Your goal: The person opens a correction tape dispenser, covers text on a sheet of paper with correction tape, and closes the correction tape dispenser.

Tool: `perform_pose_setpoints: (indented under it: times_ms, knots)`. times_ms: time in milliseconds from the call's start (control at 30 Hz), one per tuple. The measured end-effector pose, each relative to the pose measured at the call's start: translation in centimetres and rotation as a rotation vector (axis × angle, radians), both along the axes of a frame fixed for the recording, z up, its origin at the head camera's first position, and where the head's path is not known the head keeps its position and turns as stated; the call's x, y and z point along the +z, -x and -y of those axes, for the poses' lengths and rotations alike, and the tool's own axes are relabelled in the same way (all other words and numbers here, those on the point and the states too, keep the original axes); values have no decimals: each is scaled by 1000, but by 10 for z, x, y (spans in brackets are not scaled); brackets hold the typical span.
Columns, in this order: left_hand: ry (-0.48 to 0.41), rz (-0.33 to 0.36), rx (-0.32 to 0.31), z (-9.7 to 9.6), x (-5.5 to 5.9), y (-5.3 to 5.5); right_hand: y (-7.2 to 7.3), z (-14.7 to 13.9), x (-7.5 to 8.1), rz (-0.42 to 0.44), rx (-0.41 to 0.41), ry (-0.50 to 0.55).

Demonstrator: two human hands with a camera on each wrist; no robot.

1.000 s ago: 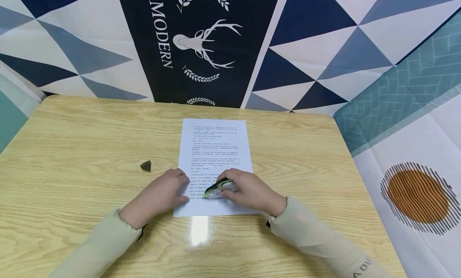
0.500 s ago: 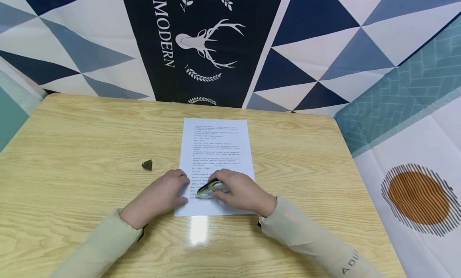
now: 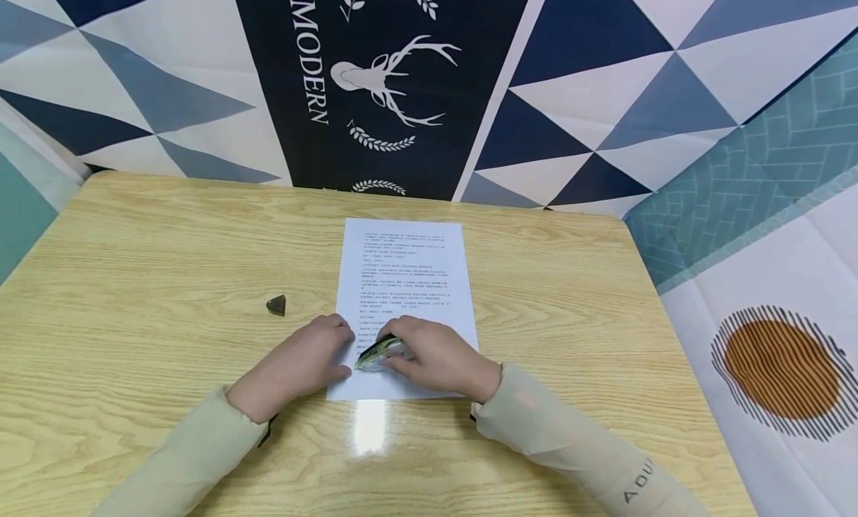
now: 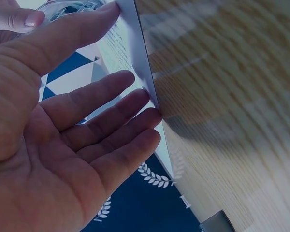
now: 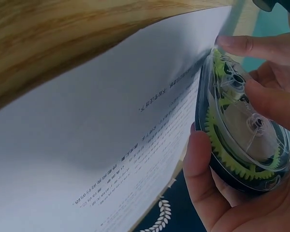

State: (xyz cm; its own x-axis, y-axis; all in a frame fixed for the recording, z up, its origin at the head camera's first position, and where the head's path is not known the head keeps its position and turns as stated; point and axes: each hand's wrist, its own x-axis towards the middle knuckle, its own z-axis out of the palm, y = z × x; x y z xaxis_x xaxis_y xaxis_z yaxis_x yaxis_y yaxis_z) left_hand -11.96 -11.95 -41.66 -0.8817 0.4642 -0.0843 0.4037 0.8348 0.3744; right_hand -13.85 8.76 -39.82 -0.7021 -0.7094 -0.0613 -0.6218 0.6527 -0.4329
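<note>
My right hand grips a correction tape, a clear shell with green gears and a black edge. In the head view its tip sits low on a printed sheet of paper, near the left ends of the text lines. Curled fingers and thumb hold the correction tape from both sides in the right wrist view, its tip at the paper. My left hand rests at the sheet's left edge, fingers loosely extended. In the left wrist view, that hand's fingertips meet the paper's edge.
A small dark cap lies left of the paper on the wooden table. Behind the table's far edge hangs a patterned cloth with a deer print. Another patterned cloth borders the right side.
My right hand has slid the correction tape leftward across the lower part of the sheet, closer to my left hand. The left hand stays at the paper's edge.
</note>
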Motion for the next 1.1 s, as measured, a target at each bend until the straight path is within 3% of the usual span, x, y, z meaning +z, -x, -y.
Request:
perform_pose_setpoints:
  times_ms: [400, 733, 1100]
  knots:
    - [8, -3, 3, -1, -1, 1, 0, 2, 0, -26, 24, -39]
    - [24, -46, 29, -2, -1, -1, -1, 2, -3, -59, 37, -41]
    - [48, -8, 48, -3, 1, -3, -1, 4, 0, -87, 73, -62]
